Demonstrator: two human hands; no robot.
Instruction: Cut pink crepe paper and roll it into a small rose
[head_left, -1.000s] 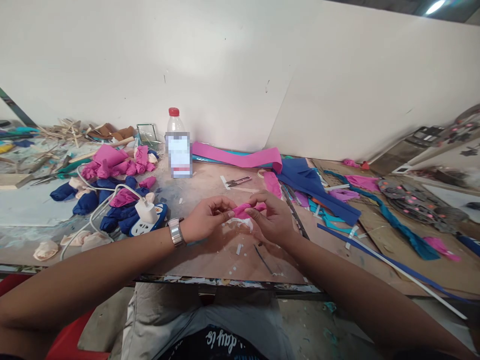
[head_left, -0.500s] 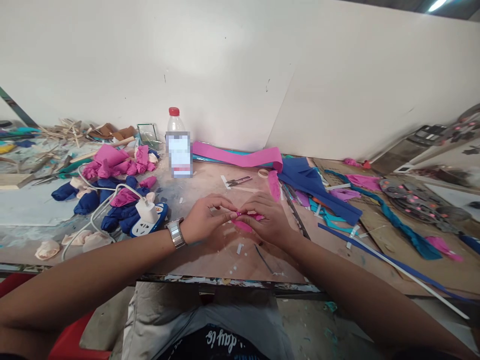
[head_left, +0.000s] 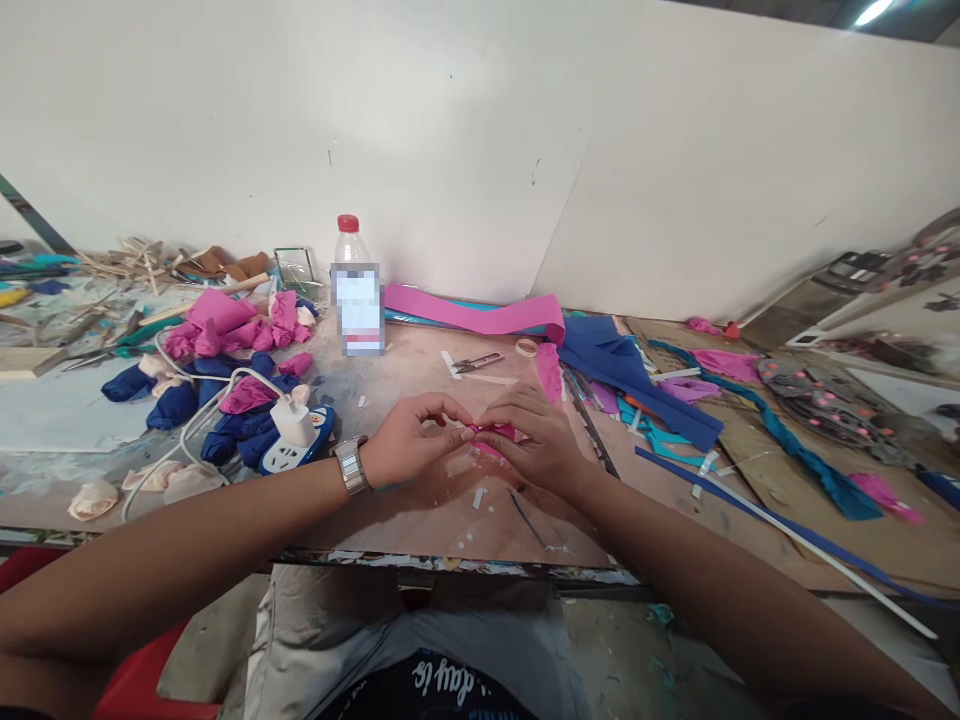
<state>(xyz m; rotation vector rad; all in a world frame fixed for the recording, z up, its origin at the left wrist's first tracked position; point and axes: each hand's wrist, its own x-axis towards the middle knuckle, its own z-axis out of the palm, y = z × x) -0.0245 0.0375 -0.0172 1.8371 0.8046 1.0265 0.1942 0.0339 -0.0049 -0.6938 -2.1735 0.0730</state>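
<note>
A small crumpled piece of pink crepe paper (head_left: 491,449) is pinched between my two hands just above the table. My left hand (head_left: 420,436), with a metal watch on its wrist, grips the piece's left end between thumb and forefinger. From the other side, my right hand (head_left: 536,436) holds it with the thumb below and bent fingers over it; they hide much of the paper. Beyond the hands lie small thread snips (head_left: 478,362) and a roll of tape (head_left: 526,347). A long pink crepe paper strip (head_left: 480,318) stretches across the back.
On the left, a white cable runs to a power strip (head_left: 300,445) among blue and pink paper bundles (head_left: 176,400). A bottle with a red cap (head_left: 348,224) stands near the wall. Blue sheets (head_left: 645,385) and a thin white stick (head_left: 825,560) lie right.
The fingers have shifted slightly around the pink crepe paper, and less of it shows below my right thumb. Both hands stay in nearly the same place.
</note>
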